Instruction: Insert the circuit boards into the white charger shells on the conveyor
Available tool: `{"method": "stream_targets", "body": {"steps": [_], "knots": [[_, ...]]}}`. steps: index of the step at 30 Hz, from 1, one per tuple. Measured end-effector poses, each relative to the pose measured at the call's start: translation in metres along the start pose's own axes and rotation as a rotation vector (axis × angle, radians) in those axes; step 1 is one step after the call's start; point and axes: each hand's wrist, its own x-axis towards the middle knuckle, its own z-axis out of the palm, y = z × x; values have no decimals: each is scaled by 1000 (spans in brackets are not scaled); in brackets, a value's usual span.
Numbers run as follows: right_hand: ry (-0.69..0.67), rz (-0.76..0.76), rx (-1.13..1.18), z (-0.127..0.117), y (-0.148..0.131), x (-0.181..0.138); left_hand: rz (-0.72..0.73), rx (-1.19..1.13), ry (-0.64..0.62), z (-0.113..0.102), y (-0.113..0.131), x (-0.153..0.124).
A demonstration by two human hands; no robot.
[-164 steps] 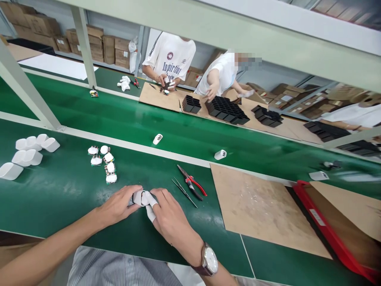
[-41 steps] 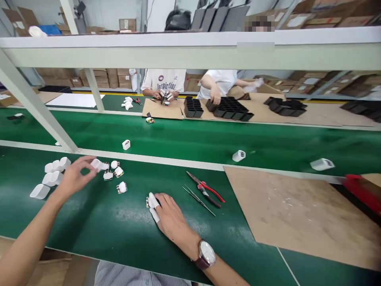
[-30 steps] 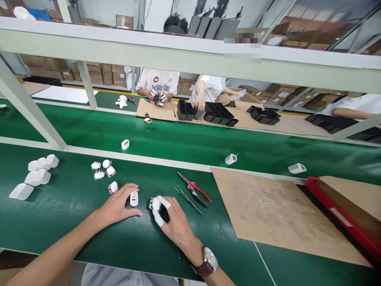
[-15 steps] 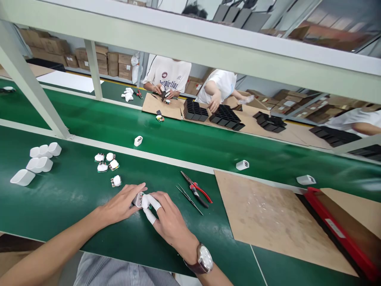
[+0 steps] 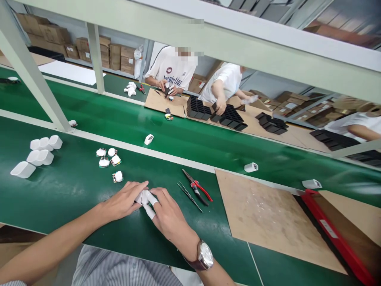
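Observation:
My left hand (image 5: pixel 123 201) is closed around a small white plastic housing (image 5: pixel 138 197), whose open end faces right. At that opening my right hand (image 5: pixel 170 216), with white covers on its thumb and index finger, pinches a circuit board with a white padded top (image 5: pixel 145 196). Fingers hide most of the board, and how deep it sits in the housing is unclear. Just beyond my left hand lies a similar padded board (image 5: pixel 118 176), with several more boards (image 5: pixel 104 162) behind it. Tweezers (image 5: pixel 190 197) and red-handled pliers (image 5: pixel 197 186) rest right of my right hand.
Several white housings (image 5: pixel 23 169) stand at the left. Housings (image 5: pixel 149 139) also ride the green belt (image 5: pixel 190 139) beyond the pale rail. Cardboard (image 5: pixel 253 214) and a red-edged piece (image 5: pixel 333 234) occupy the right. Two co-workers handle black parts across the belt; frame posts (image 5: pixel 50 75) rise nearby.
The padded board has moved closer into the housing's mouth, and its green edge no longer shows. Housings on the belt have shifted right, and a small white piece has appeared beside the left post.

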Motion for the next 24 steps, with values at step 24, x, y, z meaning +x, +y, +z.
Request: {"method": "stream_targets", "body": {"steps": [24], "knots": [[-17,104,221,24,8,-2,-281,-167,-89,4,-3,-1]]}}
